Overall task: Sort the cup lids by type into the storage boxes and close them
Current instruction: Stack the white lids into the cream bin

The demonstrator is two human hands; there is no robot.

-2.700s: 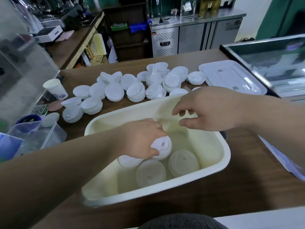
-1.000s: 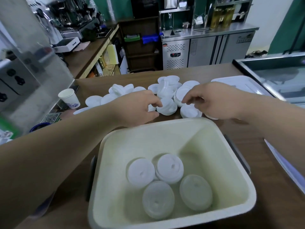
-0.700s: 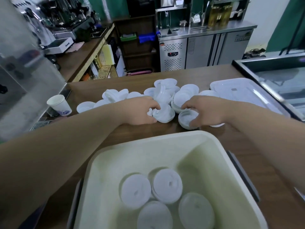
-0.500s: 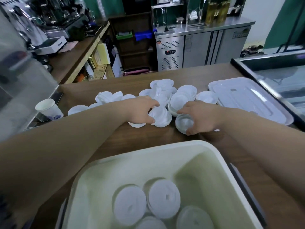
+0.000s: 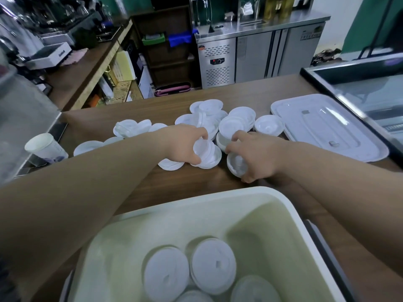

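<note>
On the counter (image 5: pixel 196 186), the left hand (image 5: pixel 182 147) curls round a stack of white lids (image 5: pixel 207 154); just beside it the right hand (image 5: pixel 259 159) grasps a clear stack (image 5: pixel 236 165). More lids (image 5: pixel 212 265) lie inside the cream box (image 5: pixel 290 211)

I read the storage box (image 5: pixel 292 205) as smooth cream plastic with a soft sheen, and the cup lids (image 5: pixel 213 263) inside it as thin plastic, some matt white, some cloudy-translucent. Under it the counter (image 5: pixel 196 184) is dull wood grain; beyond it to the right lies a glossy pale plastic box lid (image 5: pixel 327 125), to its left a paper cup (image 5: pixel 44 147), behind it a brushed steel cabinet (image 5: pixel 255 55).
</note>
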